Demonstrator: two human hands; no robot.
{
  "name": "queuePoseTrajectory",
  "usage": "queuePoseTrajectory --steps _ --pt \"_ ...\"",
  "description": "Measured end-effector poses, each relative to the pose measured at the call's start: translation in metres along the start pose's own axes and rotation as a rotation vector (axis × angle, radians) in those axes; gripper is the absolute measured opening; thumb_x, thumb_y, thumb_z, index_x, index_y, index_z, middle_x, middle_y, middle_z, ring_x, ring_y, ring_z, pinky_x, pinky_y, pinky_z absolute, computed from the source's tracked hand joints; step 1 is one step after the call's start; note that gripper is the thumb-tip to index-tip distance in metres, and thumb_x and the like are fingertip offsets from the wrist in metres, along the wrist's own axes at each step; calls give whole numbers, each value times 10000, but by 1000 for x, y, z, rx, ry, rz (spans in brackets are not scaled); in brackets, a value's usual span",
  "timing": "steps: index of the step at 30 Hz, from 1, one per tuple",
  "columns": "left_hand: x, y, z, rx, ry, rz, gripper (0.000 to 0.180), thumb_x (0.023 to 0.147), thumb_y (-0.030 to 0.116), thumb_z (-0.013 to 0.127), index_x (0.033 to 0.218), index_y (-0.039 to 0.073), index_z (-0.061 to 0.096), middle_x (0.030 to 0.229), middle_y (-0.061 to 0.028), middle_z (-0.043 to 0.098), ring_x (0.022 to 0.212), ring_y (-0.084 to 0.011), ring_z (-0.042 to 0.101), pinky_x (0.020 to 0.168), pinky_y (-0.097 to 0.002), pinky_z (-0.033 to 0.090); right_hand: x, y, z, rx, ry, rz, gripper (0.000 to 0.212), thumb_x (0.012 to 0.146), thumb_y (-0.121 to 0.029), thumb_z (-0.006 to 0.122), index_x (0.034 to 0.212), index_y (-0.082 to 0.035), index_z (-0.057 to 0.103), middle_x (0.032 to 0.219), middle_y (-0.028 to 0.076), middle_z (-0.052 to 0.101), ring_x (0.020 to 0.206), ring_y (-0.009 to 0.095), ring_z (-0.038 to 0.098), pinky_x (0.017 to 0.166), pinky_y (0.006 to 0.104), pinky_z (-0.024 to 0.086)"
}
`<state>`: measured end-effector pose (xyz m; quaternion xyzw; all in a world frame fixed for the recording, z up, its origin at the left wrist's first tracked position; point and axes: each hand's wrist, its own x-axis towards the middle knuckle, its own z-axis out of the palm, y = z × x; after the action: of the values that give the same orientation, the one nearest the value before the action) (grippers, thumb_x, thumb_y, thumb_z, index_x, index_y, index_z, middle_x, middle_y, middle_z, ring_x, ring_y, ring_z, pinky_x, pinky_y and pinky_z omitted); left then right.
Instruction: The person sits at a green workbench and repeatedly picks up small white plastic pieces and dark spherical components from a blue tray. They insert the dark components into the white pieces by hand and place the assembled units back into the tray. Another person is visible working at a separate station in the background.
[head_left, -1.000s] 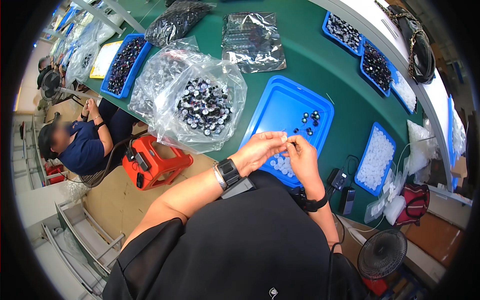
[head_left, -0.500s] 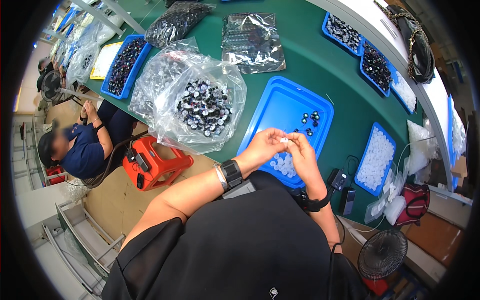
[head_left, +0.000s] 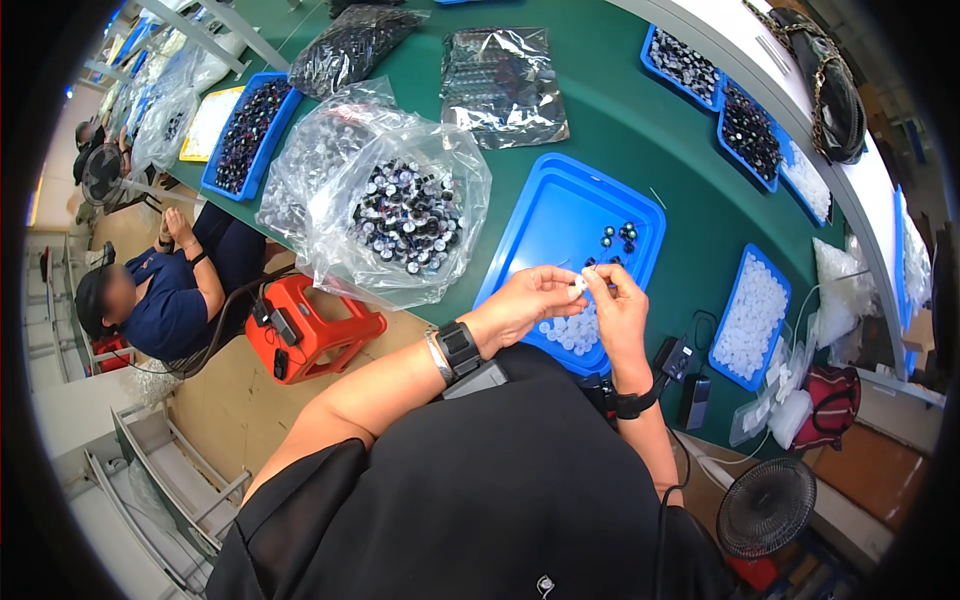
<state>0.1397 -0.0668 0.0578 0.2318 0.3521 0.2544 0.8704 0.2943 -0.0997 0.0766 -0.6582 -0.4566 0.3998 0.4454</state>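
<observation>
Both hands meet over the near edge of the shallow blue plastic tray [head_left: 560,225] on the green counter [head_left: 640,130]. The left hand [head_left: 530,300] and right hand [head_left: 620,310] are each pinched together on one small white plastic piece [head_left: 577,289], held between their fingertips above the tray. A heap of loose white caps [head_left: 568,330] lies in the tray's near corner, a few small dark parts [head_left: 615,240] farther in. A clear plastic bag of dark capped pieces [head_left: 405,215] sits just left of the tray.
</observation>
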Motion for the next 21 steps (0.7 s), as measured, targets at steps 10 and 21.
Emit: queuePoseTrajectory --steps 10,21 --pt "-3 0 6 173 76 139 209 906 130 616 1031 -20 544 878 -87 636 815 -155 659 741 -260 549 -2 13 9 133 48 -25 103 886 -99 633 858 -2 613 738 14 600 609 61 525 544 215 430" --pt "-1 -5 2 585 103 271 210 904 97 605 1029 -38 505 833 -84 620 773 -143 646 688 -265 533 0 18 11 376 -39 94 114 908 -131 614 883 -21 597 739 4 589 615 52 508 552 188 407"
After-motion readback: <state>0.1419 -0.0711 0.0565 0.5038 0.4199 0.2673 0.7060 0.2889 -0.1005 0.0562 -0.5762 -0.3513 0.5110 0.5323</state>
